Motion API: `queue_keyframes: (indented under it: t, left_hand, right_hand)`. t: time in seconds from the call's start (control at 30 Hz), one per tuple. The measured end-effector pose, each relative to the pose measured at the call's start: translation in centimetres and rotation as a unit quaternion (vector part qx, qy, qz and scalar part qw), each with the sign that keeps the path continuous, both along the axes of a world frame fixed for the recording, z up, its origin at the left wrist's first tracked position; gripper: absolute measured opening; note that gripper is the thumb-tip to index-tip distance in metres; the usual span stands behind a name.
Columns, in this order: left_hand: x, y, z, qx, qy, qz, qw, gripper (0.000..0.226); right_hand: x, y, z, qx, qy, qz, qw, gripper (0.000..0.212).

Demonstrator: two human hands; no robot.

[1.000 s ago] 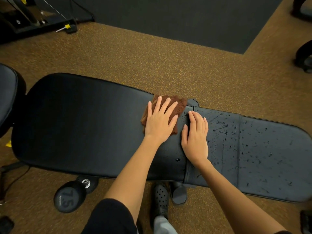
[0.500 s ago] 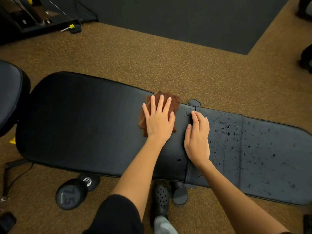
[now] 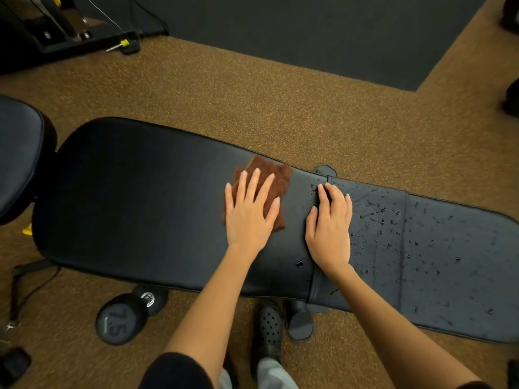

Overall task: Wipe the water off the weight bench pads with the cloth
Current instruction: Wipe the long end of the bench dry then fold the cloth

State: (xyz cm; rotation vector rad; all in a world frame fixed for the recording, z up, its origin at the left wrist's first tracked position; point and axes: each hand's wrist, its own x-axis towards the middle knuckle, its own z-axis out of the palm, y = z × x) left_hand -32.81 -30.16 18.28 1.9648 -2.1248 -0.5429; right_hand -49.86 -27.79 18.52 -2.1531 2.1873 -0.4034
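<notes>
A black weight bench lies across the view. Its long pad on the left looks dry; the shorter pad on the right is dotted with water drops. A brown cloth lies on the long pad near the gap between the pads. My left hand presses flat on the cloth with straight, spread fingers. My right hand rests flat at the gap, fingers straight, partly on the wet pad. A few drops remain on the long pad near my right hand.
A dumbbell marked 7.5 lies on the brown speckled floor under the bench's near edge. My black shoe stands beside a bench foot. Another black pad is at far left. A machine base sits top left.
My left hand has slid the cloth a little to the left along the long pad. My right hand has stayed at the gap.
</notes>
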Motion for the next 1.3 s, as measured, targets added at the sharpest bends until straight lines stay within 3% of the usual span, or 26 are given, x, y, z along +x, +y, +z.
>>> queue_keyframes:
  t: [0.27, 0.37, 0.47, 0.6, 0.77, 1.0, 1.1, 1.3]
  left_hand:
    - [-0.8, 6.8, 0.2, 0.014, -0.006, 0.073, 0.997, 0.052]
    - [-1.9, 9.3, 0.2, 0.006, -0.006, 0.015, 1.0, 0.052]
    - [-2.0, 11.1, 0.2, -0.027, -0.015, -0.116, 0.993, 0.051]
    - [-0.8, 8.4, -0.1, -0.043, 0.011, -0.168, 0.985, 0.05]
    - [-2.3, 1.2, -0.3, -0.008, 0.006, -0.054, 0.999, 0.055]
    - [-3.3, -5.9, 0.5, 0.058, 0.009, 0.089, 0.994, 0.055]
    - [-3.4, -6.2, 0.7, 0.049, -0.005, 0.075, 0.996, 0.049]
    - [-5.0, -4.6, 1.0, 0.004, 0.019, -0.069, 0.997, 0.059]
  right_hand:
    - [-0.2, 0.1, -0.1, 0.0, 0.008, -0.007, 1.0, 0.048]
    - [-0.2, 0.0, -0.2, -0.008, -0.023, -0.008, 1.0, 0.046]
    - [-0.3, 0.0, -0.3, -0.021, -0.053, -0.008, 0.998, 0.042]
    - [-0.5, 0.0, -0.1, -0.029, -0.123, -0.013, 0.992, 0.039]
    - [-0.4, 0.1, 0.1, -0.021, -0.193, -0.028, 0.981, 0.042]
    - [-0.4, 0.1, 0.5, -0.02, -0.214, -0.03, 0.976, 0.042]
    - [-0.3, 0.1, 0.6, -0.021, -0.213, -0.029, 0.976, 0.042]
    - [-0.2, 0.1, 0.4, -0.016, -0.218, -0.029, 0.975, 0.042]
